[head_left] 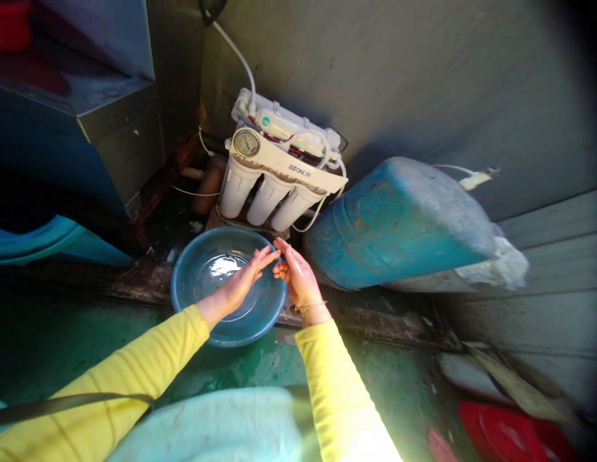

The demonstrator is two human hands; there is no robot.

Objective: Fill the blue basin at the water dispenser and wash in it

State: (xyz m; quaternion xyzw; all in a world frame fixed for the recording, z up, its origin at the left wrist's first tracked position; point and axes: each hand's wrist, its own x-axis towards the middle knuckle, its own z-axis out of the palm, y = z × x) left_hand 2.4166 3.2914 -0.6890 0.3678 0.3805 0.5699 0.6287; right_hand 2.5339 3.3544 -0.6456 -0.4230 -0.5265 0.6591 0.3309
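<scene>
At the upper left of the frame, a red container (9, 27) sits on a metal counter (118, 138), and a bright blue tub (62, 240) shows below it at the left edge. Left of centre, a round blue basin (185, 289) with clear liquid in it rests low down, its surface catching a white reflection. Over its right part the person's left hand (243, 282) reaches in from a yellow sleeve, fingers straight, released and holding nothing visible. Above the basin, at the upper centre, stands a white filter unit (288, 172) with a round gauge (246, 142) and three canisters. The right hand (301, 279) is at the basin's right rim, with a thin band at the wrist; its fingers are partly bent around nothing visible, and the fingertips of both hands meet or nearly meet, though which is hard to tell. Right of centre a dirty blue barrel (389, 224) leans, tilted, beside crumpled clear plastic (507, 260). At the lower right lies a red object (504, 430), blurred, on the green floor (394, 385).
</scene>
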